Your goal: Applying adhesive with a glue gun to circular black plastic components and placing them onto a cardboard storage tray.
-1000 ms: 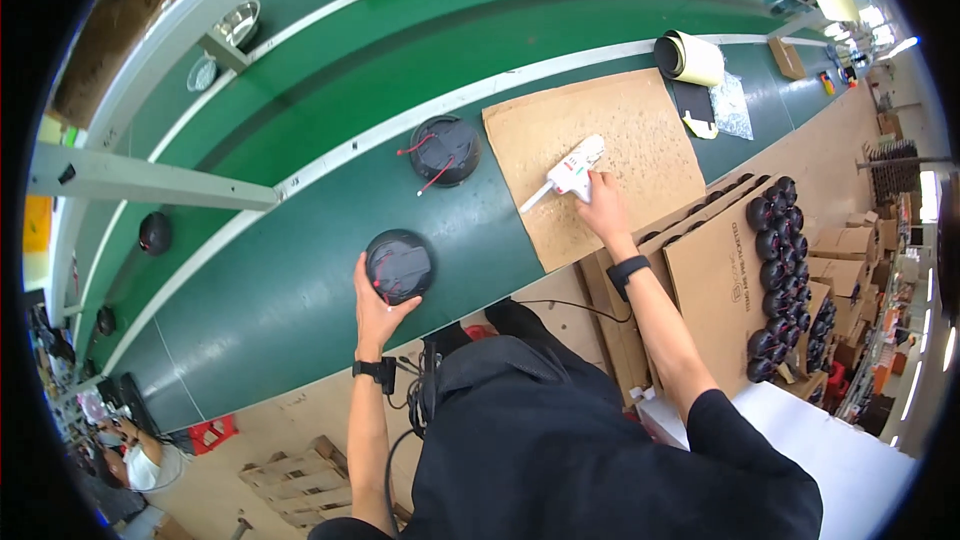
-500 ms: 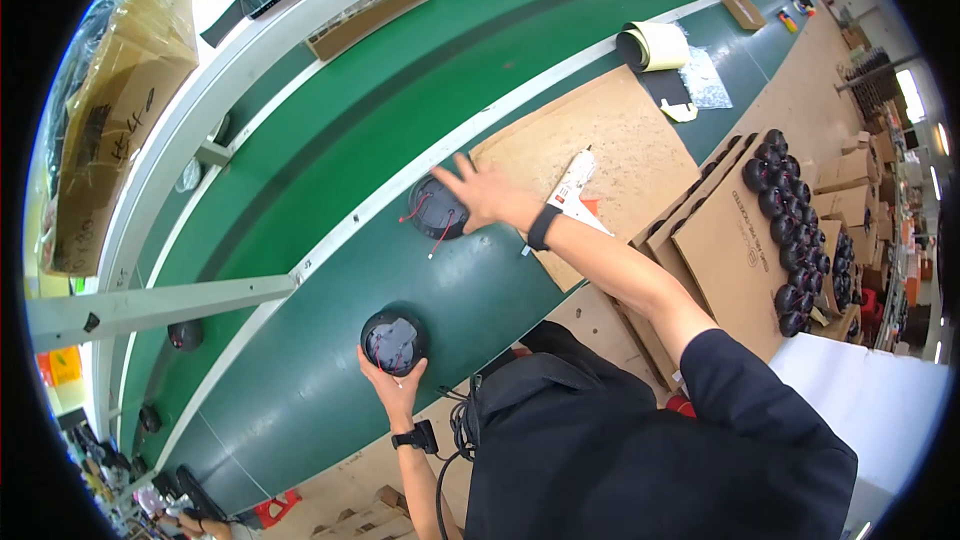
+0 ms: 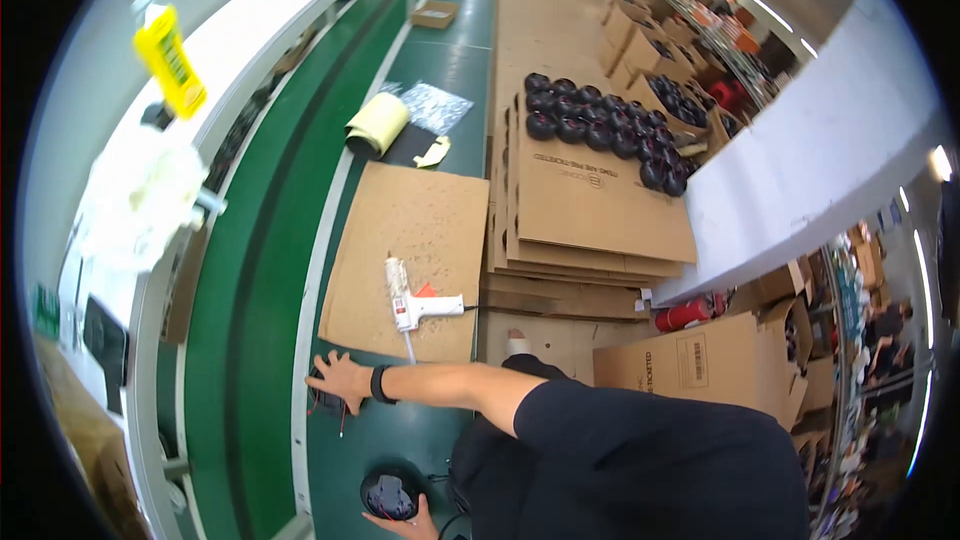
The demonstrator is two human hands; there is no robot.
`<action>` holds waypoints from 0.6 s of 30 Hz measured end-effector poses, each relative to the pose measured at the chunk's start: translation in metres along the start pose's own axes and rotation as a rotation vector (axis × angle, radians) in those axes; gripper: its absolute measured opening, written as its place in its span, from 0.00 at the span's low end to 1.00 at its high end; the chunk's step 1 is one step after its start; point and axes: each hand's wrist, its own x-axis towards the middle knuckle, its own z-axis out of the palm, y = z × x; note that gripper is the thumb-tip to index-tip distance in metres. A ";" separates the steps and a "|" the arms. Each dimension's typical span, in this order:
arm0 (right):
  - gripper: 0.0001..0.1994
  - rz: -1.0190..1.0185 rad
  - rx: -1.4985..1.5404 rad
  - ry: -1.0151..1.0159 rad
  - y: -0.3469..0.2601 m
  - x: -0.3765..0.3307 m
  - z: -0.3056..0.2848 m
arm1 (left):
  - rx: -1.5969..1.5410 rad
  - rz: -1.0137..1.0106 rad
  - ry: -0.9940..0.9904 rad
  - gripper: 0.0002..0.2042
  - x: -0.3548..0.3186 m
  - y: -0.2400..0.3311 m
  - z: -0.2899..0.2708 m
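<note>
My left hand (image 3: 412, 523), at the lower edge, holds a round black housing (image 3: 391, 496) by its near rim. The housing's hollow side with a grey inner part faces up. Farther along the bench my right hand (image 3: 342, 380) lies over a second round black housing (image 3: 326, 402), its fingers spread. Most of that housing is hidden under the hand; a thin red wire with a white end sticks out by the thumb. Beyond the right hand, a white glue gun (image 3: 408, 302) rests on a brown cardboard sheet (image 3: 440, 215).
A green conveyor belt (image 3: 262, 270) runs left of the bench. Farther off lie a yellow roll (image 3: 378, 124), bubble wrap (image 3: 440, 108) and a small carton (image 3: 435, 14). On the right, stacked cardboard (image 3: 590, 205) carries several black round parts (image 3: 600, 125). A red fire extinguisher (image 3: 690, 312) is nearby.
The view has swung to the right, bringing the cardboard stack nearer the middle. My left hand still holds its housing; my right hand stays over the other one.
</note>
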 end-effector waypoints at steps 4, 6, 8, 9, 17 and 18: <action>0.70 0.093 0.352 0.038 0.013 -0.038 -0.018 | 0.142 0.186 -0.051 0.59 0.007 0.030 -0.002; 0.68 0.025 0.531 0.105 -0.003 -0.061 -0.043 | 0.027 -0.006 0.023 0.58 0.008 0.031 -0.015; 0.64 -0.083 0.803 0.235 0.012 -0.110 -0.061 | 0.145 -0.006 0.022 0.58 0.007 0.038 -0.013; 0.64 -0.065 0.799 0.259 0.030 -0.141 -0.072 | 0.110 0.054 0.011 0.57 0.006 0.051 -0.005; 0.60 0.245 0.734 0.721 0.260 -0.426 -0.125 | 0.196 0.485 -0.223 0.55 0.012 0.216 0.112; 0.59 0.405 0.696 0.788 0.301 -0.456 -0.116 | 0.216 0.541 -0.271 0.55 0.011 0.244 0.136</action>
